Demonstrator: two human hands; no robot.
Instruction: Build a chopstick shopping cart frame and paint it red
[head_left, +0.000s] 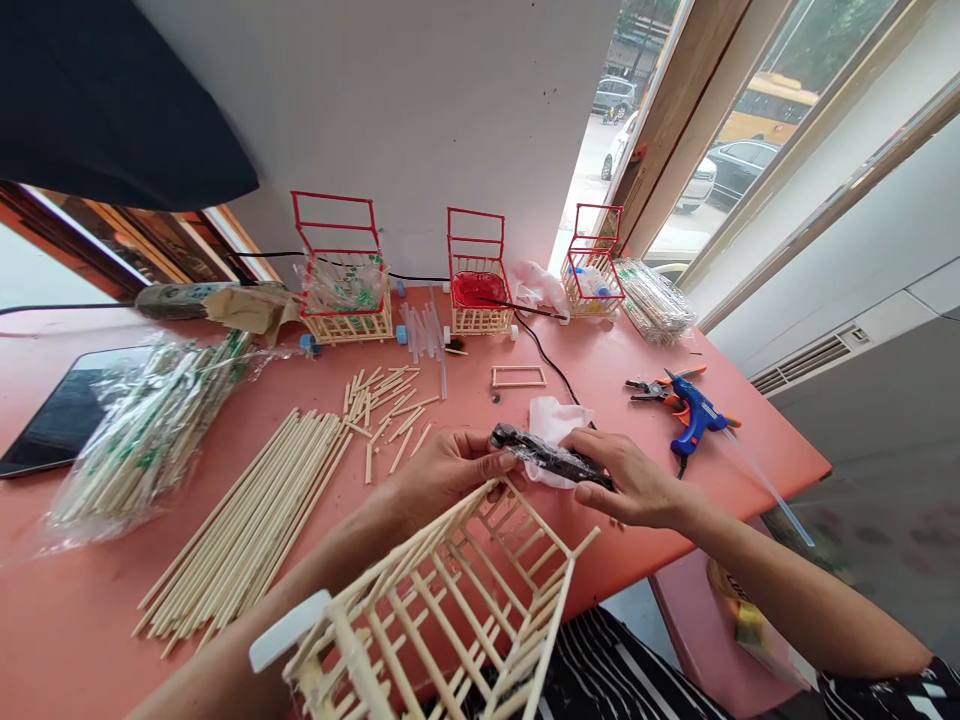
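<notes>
My left hand point(456, 466) is closed at the far corner of a cart frame of pale wooden sticks point(442, 610), its thumb and finger pinched beside the head of a black tool. The frame is tilted over my lap, with a white disc point(291, 630) at its left end. My right hand point(634, 478) wraps round the other end of the long black tool point(551, 456), which has whitish, stringy residue on it; its exact kind cannot be made out. Behind it lies a crumpled white tissue point(556, 420).
Long sticks point(247, 520) and short cut sticks point(382, 400) lie to the left. Three red-handled stick carts point(480, 318) stand along the wall. A blue glue gun point(697, 415) and pliers point(651, 390) lie at right. A small stick rectangle point(518, 368) sits beyond the tissue.
</notes>
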